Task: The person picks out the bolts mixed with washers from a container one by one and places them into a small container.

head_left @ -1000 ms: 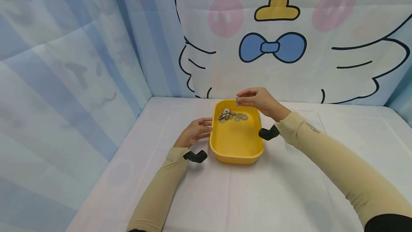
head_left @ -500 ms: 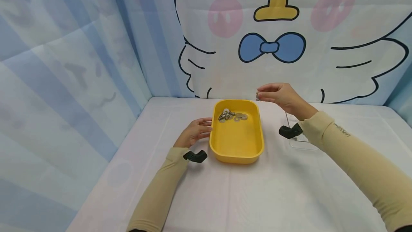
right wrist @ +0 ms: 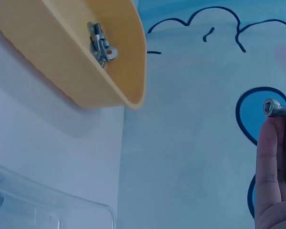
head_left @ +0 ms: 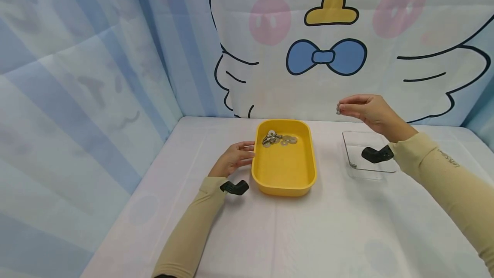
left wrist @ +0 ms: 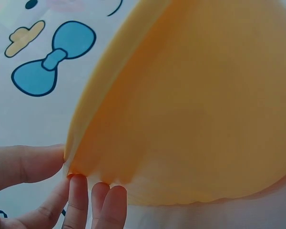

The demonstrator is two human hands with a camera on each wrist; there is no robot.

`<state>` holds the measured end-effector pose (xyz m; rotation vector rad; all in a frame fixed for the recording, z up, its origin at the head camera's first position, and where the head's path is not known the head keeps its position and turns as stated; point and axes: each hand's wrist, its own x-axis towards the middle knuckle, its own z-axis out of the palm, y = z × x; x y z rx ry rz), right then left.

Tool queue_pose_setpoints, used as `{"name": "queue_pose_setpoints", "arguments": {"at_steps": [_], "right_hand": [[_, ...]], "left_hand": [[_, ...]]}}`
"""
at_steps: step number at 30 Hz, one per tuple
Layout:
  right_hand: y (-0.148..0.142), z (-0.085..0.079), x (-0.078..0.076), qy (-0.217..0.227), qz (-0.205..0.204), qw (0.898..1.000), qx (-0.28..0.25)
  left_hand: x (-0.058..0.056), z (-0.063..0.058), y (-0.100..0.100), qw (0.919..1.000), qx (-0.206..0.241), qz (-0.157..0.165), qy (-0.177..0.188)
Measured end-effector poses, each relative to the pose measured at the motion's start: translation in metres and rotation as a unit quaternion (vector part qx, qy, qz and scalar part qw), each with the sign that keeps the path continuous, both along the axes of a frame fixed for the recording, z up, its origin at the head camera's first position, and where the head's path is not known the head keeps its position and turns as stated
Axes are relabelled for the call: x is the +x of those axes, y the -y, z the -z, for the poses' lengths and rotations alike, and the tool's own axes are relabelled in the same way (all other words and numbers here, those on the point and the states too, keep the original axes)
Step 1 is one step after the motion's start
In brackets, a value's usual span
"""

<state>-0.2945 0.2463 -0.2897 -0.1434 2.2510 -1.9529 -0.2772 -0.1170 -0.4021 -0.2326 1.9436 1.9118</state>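
My right hand (head_left: 372,113) pinches a small silver socket head screw (right wrist: 274,108) between thumb and fingertips, high up at the right near the back wall. Its hex recess shows in the right wrist view. My left hand (head_left: 233,160) rests against the left side of a yellow tray (head_left: 285,179), fingers fairly straight at the rim and outer wall (left wrist: 181,119). Loose screws (head_left: 269,138) and flat round washers (head_left: 290,140) lie at the far end inside the tray. Below and right of the right hand stands a clear plastic box (head_left: 348,151).
A metal piece (head_left: 353,165) lies in the clear box's near left corner. The white-covered table (head_left: 308,235) meets a cartoon-printed cloth wall (head_left: 270,85) behind, and another cloth (head_left: 77,140) hangs at the left. Each wrist wears a black camera mount (head_left: 377,155).
My right hand has moved right from above the tray toward the clear box, carrying the screw. This uncovers more of the box. The left hand and tray have stayed in place.
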Motion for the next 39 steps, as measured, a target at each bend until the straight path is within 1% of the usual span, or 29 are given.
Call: {"name": "queue_pose_setpoints", "arguments": {"at_steps": [4,8,14,18,21,23,27,31,33,36,39], "right_hand": [[-0.015,-0.002,0.002,0.009,0.01,0.999,-0.032],[-0.03,-0.005,0.004,0.019,0.017,0.998,-0.051],[-0.052,-0.002,0.007,0.038,0.022,0.998,-0.037],[-0.064,0.008,0.007,0.025,0.031,0.999,-0.026],[-0.071,0.019,0.008,0.012,0.038,0.999,-0.009],[-0.075,0.026,0.009,0.011,0.04,0.999,0.002],[-0.081,0.037,0.011,0.024,0.046,0.999,0.017],[-0.084,0.046,0.013,0.032,0.048,0.998,0.027],[-0.085,0.049,0.014,0.034,0.047,0.998,0.025],[-0.086,0.054,0.014,0.04,0.041,0.998,0.007],[-0.088,0.06,0.014,0.042,0.034,0.998,0.013]], "left_hand": [[0.0,0.0,0.0,1.0,-0.002,-0.001,0.001],[-0.001,0.001,0.0,1.0,-0.001,-0.002,0.0],[-0.002,0.002,-0.001,1.0,-0.003,-0.006,0.001],[-0.002,0.001,-0.001,0.9999,-0.004,-0.01,0.003],[-0.001,0.001,-0.001,0.9999,-0.003,-0.01,0.004],[-0.001,0.001,-0.001,1.0,-0.001,-0.009,0.003],[-0.001,0.0,-0.001,1.0,0.001,-0.008,0.005],[-0.001,0.0,-0.001,1.0,0.002,-0.007,0.006],[-0.001,-0.001,-0.001,0.9999,0.004,-0.007,0.006],[0.0,-0.001,-0.001,1.0,0.004,-0.007,0.005],[0.0,-0.001,-0.001,1.0,0.004,-0.007,0.006]]}}
